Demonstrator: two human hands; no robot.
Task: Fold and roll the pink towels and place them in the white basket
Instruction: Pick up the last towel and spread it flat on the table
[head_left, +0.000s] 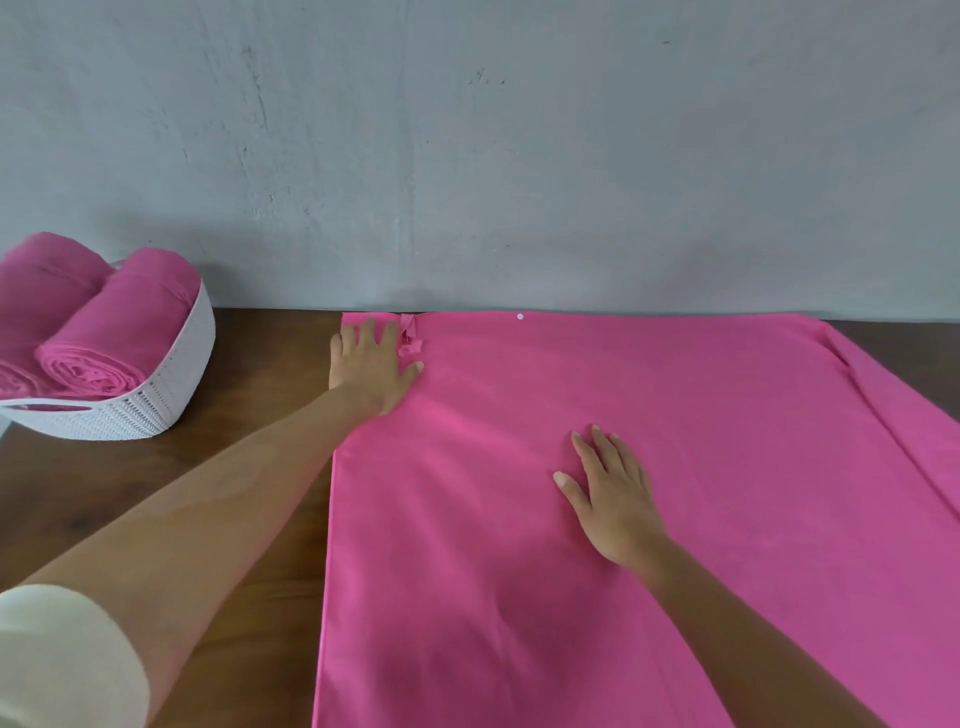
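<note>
Big pink towel (649, 519) lies spread flat on the wood table (234, 519), far hem up against the grey wall (467, 130). L hand (371, 366) is palm-down on the towel's far-left corner. Its fingers (370, 332) are straight & a bit apart, tips almost at the far hem, pressing the cloth w/o gripping anything. Just right of those fingers, above the thumb, sits a small crumpled pink loop (409, 340) at the hem. Further right on the same hem is a tiny white dot (520, 316), too small to tell what it is.

R hand (610, 493) is palm-down nearer the towel's middle, closer to the person than the L hand. Its fingers (602, 444) are straight & slightly spread, thumb out to the left, flat on the cloth, no grip. Well right of the R fingers a fold line (883, 410) runs diagonally near the towel's right side.

White basket (171, 379) stands on the table well left of the L fingers, apart from the towel. Rolled pink towels (114, 332) lie in it on their sides, spiral ends toward the person; two show plainly, a third is cut by the frame edge. Cream sleeve (62, 660) covers the L upper arm, bottom-left.
</note>
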